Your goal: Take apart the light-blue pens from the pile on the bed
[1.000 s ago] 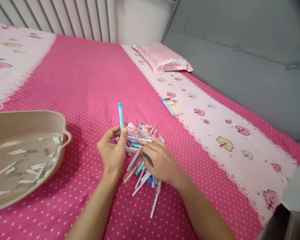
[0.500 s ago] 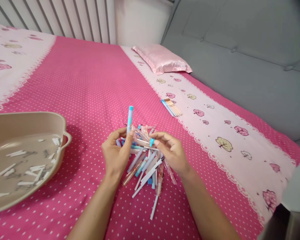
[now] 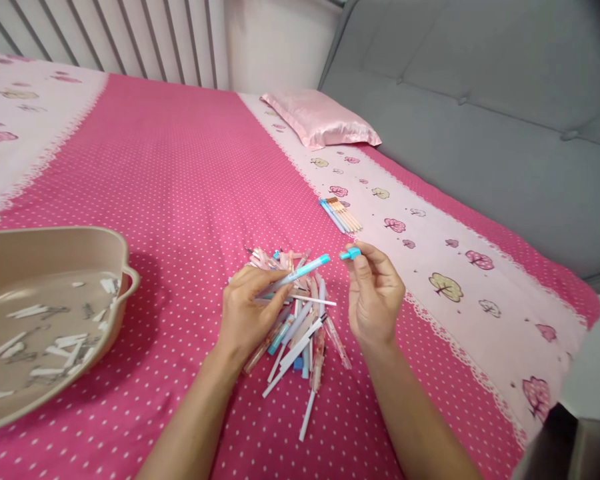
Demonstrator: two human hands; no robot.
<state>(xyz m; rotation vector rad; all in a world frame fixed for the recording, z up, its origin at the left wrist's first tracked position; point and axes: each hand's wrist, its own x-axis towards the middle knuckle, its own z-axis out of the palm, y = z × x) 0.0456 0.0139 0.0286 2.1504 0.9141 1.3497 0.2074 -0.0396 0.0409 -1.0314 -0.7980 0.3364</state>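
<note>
Between the thumb and fingers of my left hand (image 3: 250,303) is a pale blue pen barrel (image 3: 307,267), tilted with its turquoise end up and to the right. My right hand (image 3: 377,290) pinches a small turquoise pen cap (image 3: 351,254), or end piece, just beyond that end. A small gap separates the two pieces. Below both hands lies a loose heap of pen parts (image 3: 303,333): pink, clear, white and blue barrels and thin white refills. My left hand covers part of the heap.
At left stands a beige basin (image 3: 55,230) holding scattered white slips and small clear pieces. A row of blue and tan pens (image 3: 341,215) lies beyond my hands. Farther off are a pink pillow (image 3: 320,119) and a grey padded headboard (image 3: 470,133). Everything rests on a pink dotted bedsheet (image 3: 180,167).
The barrel in my left hand has tipped from upright to slanting right. My right hand has moved up and right with the turquoise piece, turning it toward the barrel's end.
</note>
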